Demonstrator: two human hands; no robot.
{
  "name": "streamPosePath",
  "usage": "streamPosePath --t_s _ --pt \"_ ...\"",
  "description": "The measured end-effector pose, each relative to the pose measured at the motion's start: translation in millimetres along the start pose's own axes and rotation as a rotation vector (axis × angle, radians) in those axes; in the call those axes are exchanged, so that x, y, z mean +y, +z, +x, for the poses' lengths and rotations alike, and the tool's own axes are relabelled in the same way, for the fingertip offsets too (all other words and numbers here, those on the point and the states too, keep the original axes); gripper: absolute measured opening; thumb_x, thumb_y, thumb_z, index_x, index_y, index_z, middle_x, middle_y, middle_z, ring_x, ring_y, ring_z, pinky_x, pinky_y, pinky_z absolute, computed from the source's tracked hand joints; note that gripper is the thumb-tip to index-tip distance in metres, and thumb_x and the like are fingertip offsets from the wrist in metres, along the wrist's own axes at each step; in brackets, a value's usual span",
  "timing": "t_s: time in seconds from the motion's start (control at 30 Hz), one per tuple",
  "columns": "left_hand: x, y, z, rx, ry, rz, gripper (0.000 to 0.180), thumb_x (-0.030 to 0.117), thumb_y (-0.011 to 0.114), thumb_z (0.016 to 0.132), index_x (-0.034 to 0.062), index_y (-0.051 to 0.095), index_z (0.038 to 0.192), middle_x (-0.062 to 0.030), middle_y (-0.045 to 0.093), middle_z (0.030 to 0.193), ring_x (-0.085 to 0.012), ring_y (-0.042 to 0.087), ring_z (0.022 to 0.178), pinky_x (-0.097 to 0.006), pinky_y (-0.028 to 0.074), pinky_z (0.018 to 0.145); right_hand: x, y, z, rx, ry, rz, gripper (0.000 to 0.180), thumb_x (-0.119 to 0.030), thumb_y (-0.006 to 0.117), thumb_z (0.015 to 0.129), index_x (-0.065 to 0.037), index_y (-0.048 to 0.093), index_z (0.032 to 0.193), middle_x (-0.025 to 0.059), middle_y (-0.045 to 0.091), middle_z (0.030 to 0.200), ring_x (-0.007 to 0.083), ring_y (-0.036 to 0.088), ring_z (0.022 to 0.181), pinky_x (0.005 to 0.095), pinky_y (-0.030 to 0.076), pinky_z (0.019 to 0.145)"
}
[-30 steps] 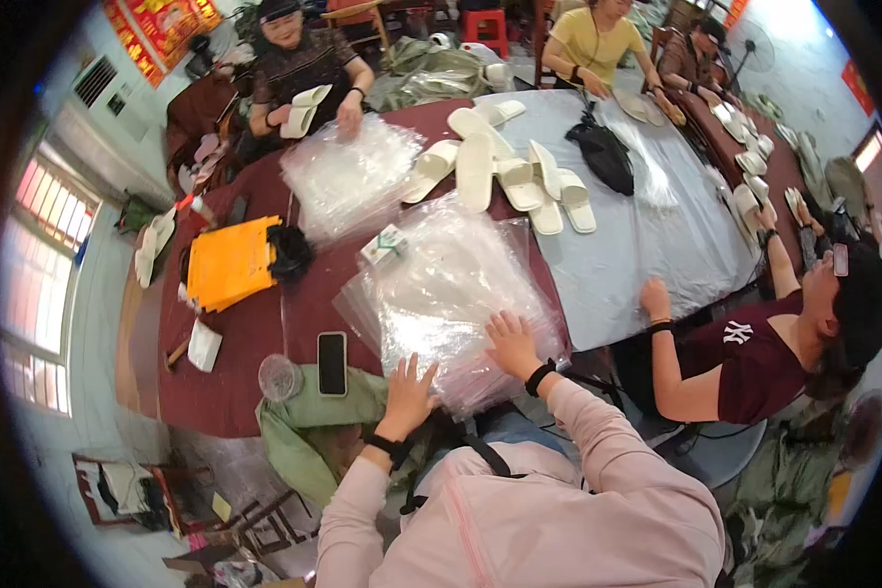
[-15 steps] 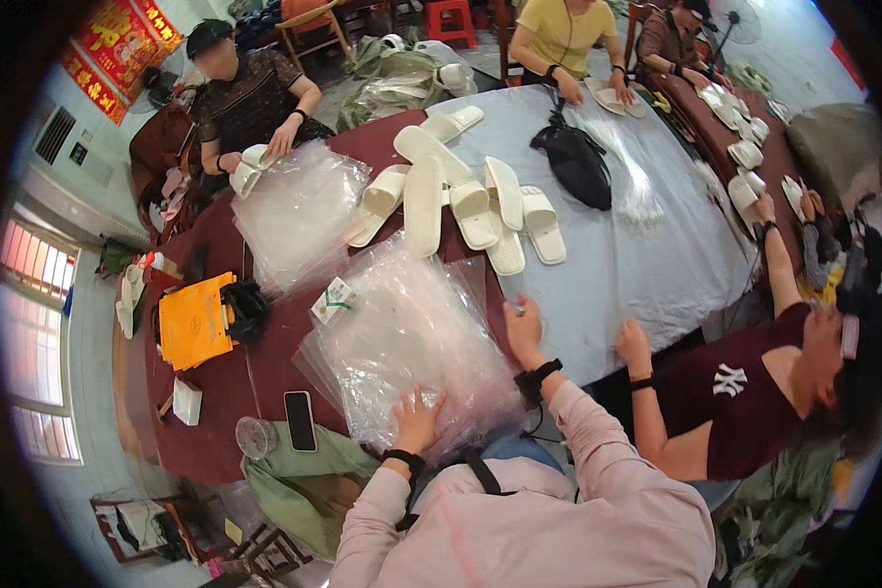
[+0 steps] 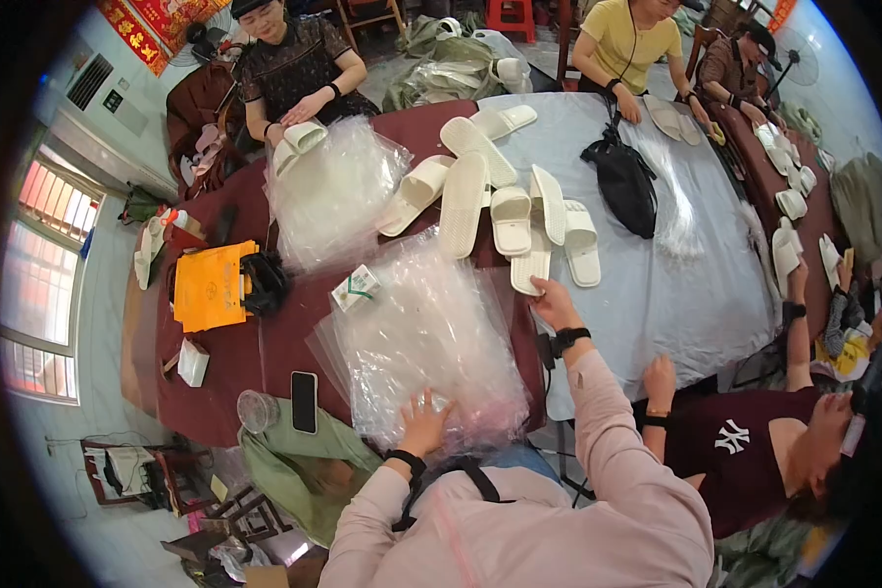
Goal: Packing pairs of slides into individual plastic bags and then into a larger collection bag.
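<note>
My left hand (image 3: pixel 424 427) lies spread on a stack of clear plastic bags (image 3: pixel 416 338) at the table's near edge. My right hand (image 3: pixel 556 305) reaches past the stack. Its thumb and fingers pinch the near end of a cream slide slipper (image 3: pixel 532 267), which lies sole up at the front of a pile. Around it in the pile are several more slippers, among them one with its strap up (image 3: pixel 512 220) and one at the right (image 3: pixel 581 245). A small white card with a green mark (image 3: pixel 355 287) rests on the bags' far left corner.
A phone (image 3: pixel 305 403), a clear round container (image 3: pixel 258 412) and an orange bag (image 3: pixel 212 285) are at the left. Across the table, a person handles slippers by a second bag stack (image 3: pixel 333 196). A black pouch (image 3: pixel 620 181) lies right of the pile. Another person sits close at my right.
My right hand has moved forward from beside the bags to the nearest slipper and taken hold of its end. My left hand stays on the bags. The view has shifted slightly.
</note>
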State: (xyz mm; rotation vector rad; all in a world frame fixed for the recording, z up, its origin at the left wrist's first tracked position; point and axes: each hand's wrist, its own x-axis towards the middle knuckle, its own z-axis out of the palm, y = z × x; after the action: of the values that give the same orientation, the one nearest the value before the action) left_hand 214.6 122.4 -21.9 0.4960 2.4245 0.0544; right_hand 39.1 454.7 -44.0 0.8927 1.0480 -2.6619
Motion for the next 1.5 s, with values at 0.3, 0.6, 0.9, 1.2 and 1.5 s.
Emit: streamPosePath --t_s 0.3,0.6,0.9,1.2,1.5 --pt "-12 16 1 0.022 0.058 0.084 0.093 0.035 0.074 0.068 0.0347 0.018 0.142 -0.0238 0.001 0.148 -0.0535 0.008 0.130 -0.069 0.019 0.096 -17 -37 -136 -0.255 0.158 -0.061 0.035 -0.006 0.057 0.083 -0.001 0.051 0.117 0.0076 0.060 0.112 0.0177 0.059 0.100 0.0336 0.047 0.088" --pt "-11 -1 -3 0.029 0.123 0.061 0.090 0.037 0.072 0.071 0.0356 0.016 0.142 -0.0237 0.003 0.148 -0.0529 0.012 0.130 -0.068 0.024 0.095 -28 -22 -208 -0.334 -0.008 -0.073 0.037 -0.006 0.058 0.083 0.002 0.050 0.119 0.0108 0.059 0.114 0.0182 0.060 0.100 0.0320 0.048 0.087" --pt "-19 5 -3 0.045 0.169 0.067 0.091 0.038 0.072 0.071 0.0354 0.017 0.142 -0.0245 0.003 0.148 -0.0533 0.011 0.130 -0.068 0.021 0.096 -26 53 -291 -0.584 -0.040 -0.092 0.054 -0.004 0.066 0.072 0.008 0.047 0.121 0.0154 0.060 0.111 0.0203 0.062 0.095 0.0306 0.050 0.082" --pt "-63 11 29 0.098 0.125 -1.063 0.095 0.044 0.069 0.076 0.0057 0.013 0.142 -0.0270 0.034 0.136 -0.0399 0.033 0.127 -0.046 0.034 0.100 52 131 -272 -0.719 0.234 0.169 0.052 -0.016 0.063 0.082 -0.003 0.042 0.127 0.0120 0.062 0.094 0.0189 0.063 0.069 0.0249 0.053 0.056" --pt "-77 10 3 0.335 0.413 -0.480 0.054 0.025 0.063 0.078 -0.0040 0.045 0.120 -0.0234 0.053 0.116 -0.0365 0.050 0.109 -0.038 0.040 0.093 130 93 -189 -0.411 0.332 0.297 0.040 -0.012 0.049 0.091 -0.013 0.039 0.130 0.0053 0.061 0.101 0.0197 0.063 0.080 0.0253 0.054 0.065"
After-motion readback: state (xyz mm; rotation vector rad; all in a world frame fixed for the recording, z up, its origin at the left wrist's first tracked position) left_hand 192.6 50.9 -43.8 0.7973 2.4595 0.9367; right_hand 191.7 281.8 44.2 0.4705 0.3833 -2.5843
